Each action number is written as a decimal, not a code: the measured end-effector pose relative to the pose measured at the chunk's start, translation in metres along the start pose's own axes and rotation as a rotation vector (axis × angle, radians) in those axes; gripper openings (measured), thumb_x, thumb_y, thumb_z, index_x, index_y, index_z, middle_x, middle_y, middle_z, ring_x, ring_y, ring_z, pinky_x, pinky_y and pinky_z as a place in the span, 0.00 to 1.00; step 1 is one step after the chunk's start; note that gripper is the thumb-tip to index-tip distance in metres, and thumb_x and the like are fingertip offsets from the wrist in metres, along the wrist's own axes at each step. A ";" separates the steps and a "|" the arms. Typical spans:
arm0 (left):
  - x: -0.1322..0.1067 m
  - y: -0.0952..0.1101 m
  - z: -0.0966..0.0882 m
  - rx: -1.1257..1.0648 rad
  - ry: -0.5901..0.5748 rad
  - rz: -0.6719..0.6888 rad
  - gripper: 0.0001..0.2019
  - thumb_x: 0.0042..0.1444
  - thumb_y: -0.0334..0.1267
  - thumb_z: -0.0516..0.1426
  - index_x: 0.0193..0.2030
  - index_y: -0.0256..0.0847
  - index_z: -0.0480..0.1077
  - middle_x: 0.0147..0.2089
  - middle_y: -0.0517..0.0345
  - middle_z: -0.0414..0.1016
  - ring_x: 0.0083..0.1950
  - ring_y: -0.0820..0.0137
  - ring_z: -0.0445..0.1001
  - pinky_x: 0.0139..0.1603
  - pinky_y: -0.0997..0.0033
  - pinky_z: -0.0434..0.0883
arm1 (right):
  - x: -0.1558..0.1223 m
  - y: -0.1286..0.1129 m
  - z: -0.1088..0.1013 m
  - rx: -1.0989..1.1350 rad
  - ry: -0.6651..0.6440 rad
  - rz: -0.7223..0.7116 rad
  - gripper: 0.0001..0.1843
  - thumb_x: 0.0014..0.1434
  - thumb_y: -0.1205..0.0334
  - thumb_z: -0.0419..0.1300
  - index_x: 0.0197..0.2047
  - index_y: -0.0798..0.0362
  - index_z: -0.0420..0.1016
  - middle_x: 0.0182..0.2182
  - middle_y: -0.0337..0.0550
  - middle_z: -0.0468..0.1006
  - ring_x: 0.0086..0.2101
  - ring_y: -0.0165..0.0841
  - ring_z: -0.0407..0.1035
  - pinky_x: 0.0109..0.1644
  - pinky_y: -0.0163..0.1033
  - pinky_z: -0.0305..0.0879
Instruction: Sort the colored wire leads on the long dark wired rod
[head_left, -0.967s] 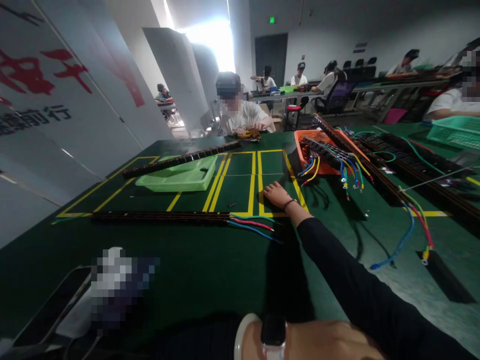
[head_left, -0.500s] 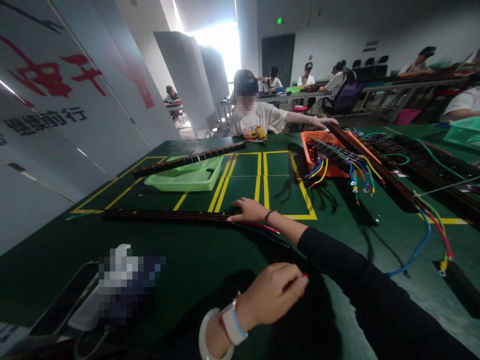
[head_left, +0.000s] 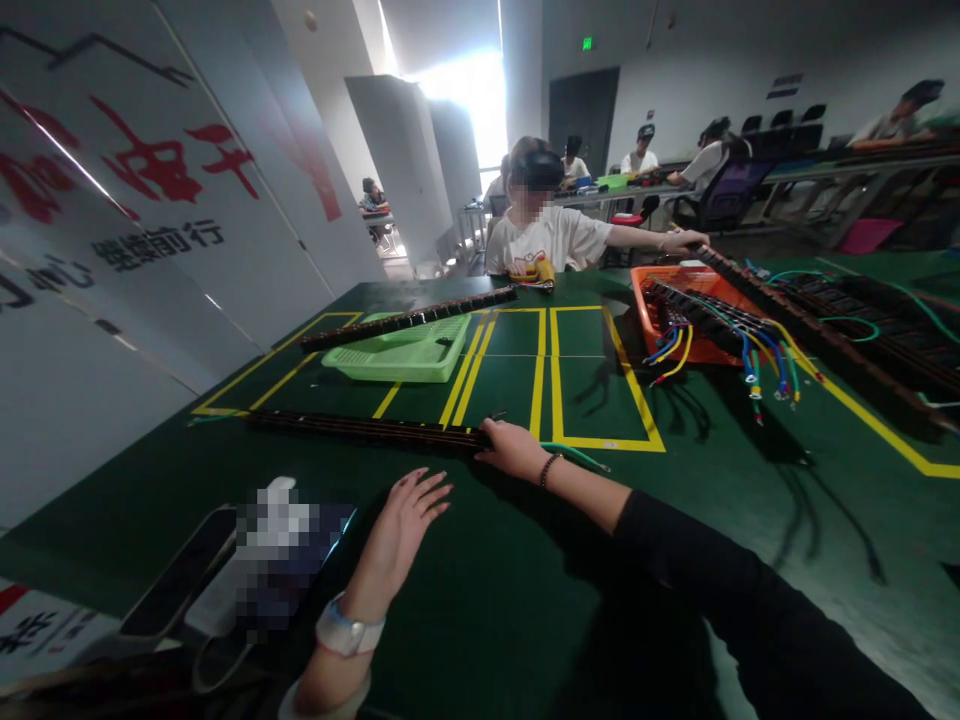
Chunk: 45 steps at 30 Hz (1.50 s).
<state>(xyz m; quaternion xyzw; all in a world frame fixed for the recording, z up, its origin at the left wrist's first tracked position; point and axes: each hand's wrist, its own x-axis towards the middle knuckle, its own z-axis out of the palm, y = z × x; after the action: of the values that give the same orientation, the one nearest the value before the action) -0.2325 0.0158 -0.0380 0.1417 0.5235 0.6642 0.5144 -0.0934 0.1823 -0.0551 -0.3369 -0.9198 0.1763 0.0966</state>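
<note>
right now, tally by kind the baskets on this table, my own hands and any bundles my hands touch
Baskets: 2 (light green basket, orange basket)
Hands: 2 (left hand, right hand)
Bundles touched: 1 (dark bundle, at the right hand)
Total: 5

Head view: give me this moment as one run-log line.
right hand: holding end of dark strip | left hand: empty, open, apart from strip | light-green tray: beyond strip | co-worker's hand: at another strip
</note>
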 end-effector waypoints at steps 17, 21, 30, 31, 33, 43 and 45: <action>0.050 0.010 0.004 -0.362 0.260 0.053 0.19 0.58 0.41 0.54 0.56 0.40 0.60 0.58 0.49 0.65 0.62 0.67 0.63 0.62 0.62 0.65 | -0.103 0.002 -0.062 -0.094 0.155 0.001 0.20 0.61 0.55 0.56 0.55 0.52 0.66 0.44 0.47 0.75 0.41 0.38 0.72 0.42 0.39 0.66; 0.025 0.006 0.021 -0.374 0.227 0.041 0.19 0.58 0.42 0.53 0.55 0.38 0.62 0.55 0.47 0.67 0.60 0.65 0.65 0.62 0.60 0.65 | -0.131 0.010 -0.071 -0.114 0.188 0.065 0.19 0.59 0.55 0.58 0.52 0.50 0.68 0.43 0.46 0.74 0.40 0.37 0.72 0.42 0.41 0.68; -0.018 -0.012 0.087 -0.458 0.075 0.106 0.07 0.59 0.41 0.51 0.38 0.44 0.69 0.46 0.57 0.72 0.55 0.67 0.70 0.64 0.56 0.63 | -0.175 0.036 -0.112 -0.346 0.334 -0.020 0.41 0.51 0.43 0.63 0.64 0.48 0.58 0.56 0.49 0.70 0.58 0.47 0.59 0.64 0.60 0.50; -0.021 -0.018 0.093 -0.477 0.032 0.109 0.07 0.59 0.40 0.51 0.36 0.44 0.69 0.44 0.58 0.72 0.54 0.68 0.70 0.64 0.56 0.63 | -0.178 0.038 -0.115 -0.367 0.328 -0.015 0.41 0.50 0.41 0.63 0.63 0.50 0.60 0.55 0.50 0.70 0.58 0.47 0.60 0.65 0.60 0.47; -0.025 -0.030 0.103 -0.504 -0.058 0.111 0.07 0.59 0.38 0.51 0.34 0.44 0.69 0.43 0.60 0.72 0.54 0.69 0.70 0.65 0.57 0.62 | -0.182 0.040 -0.119 -0.408 0.317 0.011 0.39 0.50 0.41 0.63 0.60 0.52 0.64 0.53 0.52 0.72 0.56 0.47 0.62 0.66 0.60 0.44; -0.047 -0.083 0.126 -0.481 -0.176 0.000 0.07 0.55 0.39 0.56 0.41 0.48 0.69 0.53 0.62 0.72 0.59 0.68 0.69 0.65 0.56 0.61 | -0.174 0.022 -0.118 -0.525 0.231 0.068 0.38 0.44 0.50 0.70 0.58 0.52 0.66 0.53 0.57 0.71 0.52 0.52 0.66 0.64 0.62 0.44; -0.050 -0.088 0.129 -0.477 -0.204 -0.001 0.08 0.55 0.39 0.56 0.43 0.48 0.69 0.55 0.62 0.70 0.60 0.68 0.68 0.65 0.57 0.61 | -0.168 0.018 -0.118 -0.521 0.174 0.064 0.35 0.45 0.51 0.70 0.55 0.52 0.68 0.48 0.57 0.75 0.49 0.51 0.68 0.61 0.61 0.50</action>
<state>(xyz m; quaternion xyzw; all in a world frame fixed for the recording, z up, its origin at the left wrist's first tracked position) -0.0698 0.0380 -0.0415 0.0823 0.2974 0.7509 0.5839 0.0787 0.1159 0.0366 -0.3932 -0.9113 -0.0927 0.0798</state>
